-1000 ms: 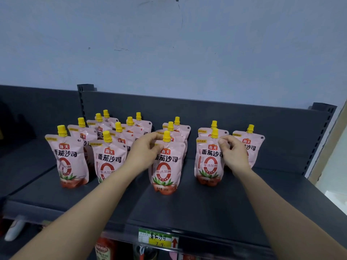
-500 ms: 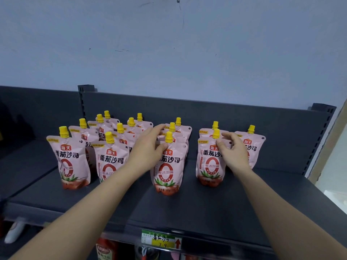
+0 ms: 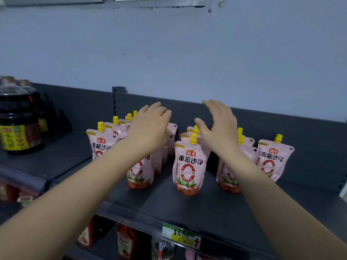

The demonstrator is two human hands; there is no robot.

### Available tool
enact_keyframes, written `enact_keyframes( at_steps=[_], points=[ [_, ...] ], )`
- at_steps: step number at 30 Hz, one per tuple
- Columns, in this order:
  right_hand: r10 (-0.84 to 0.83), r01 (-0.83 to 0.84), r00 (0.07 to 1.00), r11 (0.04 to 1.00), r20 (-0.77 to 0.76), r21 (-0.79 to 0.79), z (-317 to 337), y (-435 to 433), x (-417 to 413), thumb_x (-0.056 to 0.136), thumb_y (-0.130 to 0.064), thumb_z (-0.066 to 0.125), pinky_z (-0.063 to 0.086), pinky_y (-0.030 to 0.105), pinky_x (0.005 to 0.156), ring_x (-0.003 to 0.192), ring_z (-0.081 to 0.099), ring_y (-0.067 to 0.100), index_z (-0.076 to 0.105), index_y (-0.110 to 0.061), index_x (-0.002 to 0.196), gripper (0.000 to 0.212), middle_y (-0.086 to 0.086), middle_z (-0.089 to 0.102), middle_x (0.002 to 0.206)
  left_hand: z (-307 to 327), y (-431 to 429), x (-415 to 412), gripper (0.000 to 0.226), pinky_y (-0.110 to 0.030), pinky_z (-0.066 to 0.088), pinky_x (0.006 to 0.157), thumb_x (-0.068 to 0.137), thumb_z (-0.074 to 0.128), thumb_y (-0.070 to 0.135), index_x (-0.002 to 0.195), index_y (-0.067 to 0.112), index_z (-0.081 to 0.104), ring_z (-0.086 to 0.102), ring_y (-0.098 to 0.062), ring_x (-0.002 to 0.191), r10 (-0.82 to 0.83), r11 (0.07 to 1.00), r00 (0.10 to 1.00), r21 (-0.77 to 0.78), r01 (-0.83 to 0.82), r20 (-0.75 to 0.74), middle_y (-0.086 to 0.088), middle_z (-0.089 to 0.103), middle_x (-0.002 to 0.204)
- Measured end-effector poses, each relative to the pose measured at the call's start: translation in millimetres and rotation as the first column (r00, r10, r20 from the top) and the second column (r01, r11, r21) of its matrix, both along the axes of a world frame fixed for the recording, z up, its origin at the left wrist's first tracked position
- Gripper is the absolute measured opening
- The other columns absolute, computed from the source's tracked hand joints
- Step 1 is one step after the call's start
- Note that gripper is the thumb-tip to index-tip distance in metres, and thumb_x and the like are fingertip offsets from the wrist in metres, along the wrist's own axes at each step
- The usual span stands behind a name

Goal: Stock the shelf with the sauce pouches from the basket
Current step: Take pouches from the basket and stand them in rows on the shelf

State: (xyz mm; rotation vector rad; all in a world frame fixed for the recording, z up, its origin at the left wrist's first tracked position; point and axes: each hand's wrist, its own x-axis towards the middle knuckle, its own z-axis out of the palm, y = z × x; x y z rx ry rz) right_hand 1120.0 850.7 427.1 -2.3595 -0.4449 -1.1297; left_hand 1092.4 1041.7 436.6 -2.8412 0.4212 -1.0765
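Observation:
Several pink sauce pouches with yellow caps stand upright in rows on the dark shelf (image 3: 187, 209). A front pouch (image 3: 189, 166) stands in the middle, another pouch (image 3: 273, 158) at the far right, and one more pouch (image 3: 99, 143) at the left. My left hand (image 3: 150, 128) hovers flat above the left rows, fingers apart, holding nothing. Over the middle and right rows my right hand (image 3: 219, 124) hangs spread and empty. Both arms hide some of the pouches. The basket is out of view.
Large dark bottles (image 3: 17, 119) with yellow labels stand on the shelf section to the left. A green and yellow price tag (image 3: 181, 236) hangs on the shelf's front edge. Red bottles (image 3: 127, 241) sit on the lower shelf. The shelf's back panel (image 3: 281, 126) rises behind the pouches.
Both hands have let go of the front pouches and lifted above the rows with fingers spread. The view has shifted left and closer, bringing the dark bottles into sight.

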Motion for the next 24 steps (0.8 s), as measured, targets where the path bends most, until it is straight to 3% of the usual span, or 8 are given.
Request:
enact_keyframes(
  at_steps=[3, 11, 17, 24],
  points=[
    [0.086, -0.091, 0.994, 0.992, -0.065, -0.085, 9.2, 45.3, -4.6, 0.09, -0.036, 0.059, 0.023, 0.044, 0.116, 0.141, 0.031, 0.022, 0.045, -0.02, 0.141, 0.055, 0.005, 0.041, 0.15, 11.1, 43.7, -16.2, 0.048, -0.043, 0.017, 0.116, 0.092, 0.055, 0.033, 0.133, 0.01, 0.046, 0.026, -0.025, 0.142, 0.16, 0.985, 0.987, 0.063, -0.16, 0.003, -0.006, 0.045, 0.143],
    [0.329, -0.37, 0.923, 0.899, -0.198, -0.234, 4.2, 187.0, -30.1, 0.092, -0.037, 0.056, 0.021, 0.039, 0.114, 0.144, 0.024, 0.022, 0.042, -0.022, 0.143, 0.055, 0.003, 0.035, 0.154, 11.9, 189.8, -90.1, 0.054, -0.046, 0.025, 0.115, 0.089, 0.058, 0.042, 0.131, 0.01, 0.048, 0.029, -0.027, 0.14, 0.518, 0.853, 0.852, 0.126, -0.507, -0.076, -0.007, 0.047, 0.141],
    [0.453, -0.523, 0.849, 0.796, -0.273, -0.306, -15.9, 302.2, -69.9, 0.092, -0.039, 0.057, 0.027, 0.042, 0.112, 0.142, 0.028, 0.025, 0.041, -0.022, 0.143, 0.056, 0.004, 0.037, 0.152, -14.7, 301.8, -163.2, 0.04, -0.041, 0.038, 0.1, 0.085, 0.061, 0.039, 0.115, 0.014, 0.055, 0.044, -0.025, 0.123, 0.682, 0.731, 0.72, 0.139, -0.668, -0.124, -0.004, 0.058, 0.122],
    [0.534, -0.649, 0.759, 0.669, -0.372, -0.363, -54.4, 432.5, -129.1, 0.091, -0.038, 0.058, 0.037, 0.042, 0.103, 0.131, 0.04, 0.025, 0.045, -0.02, 0.139, 0.053, 0.003, 0.049, 0.139, -60.2, 418.3, -259.2, 0.044, -0.039, 0.041, 0.099, 0.085, 0.059, 0.044, 0.118, 0.016, 0.054, 0.046, -0.024, 0.124, 0.804, 0.587, 0.537, 0.192, -0.786, -0.257, -0.004, 0.057, 0.126]
  ],
)
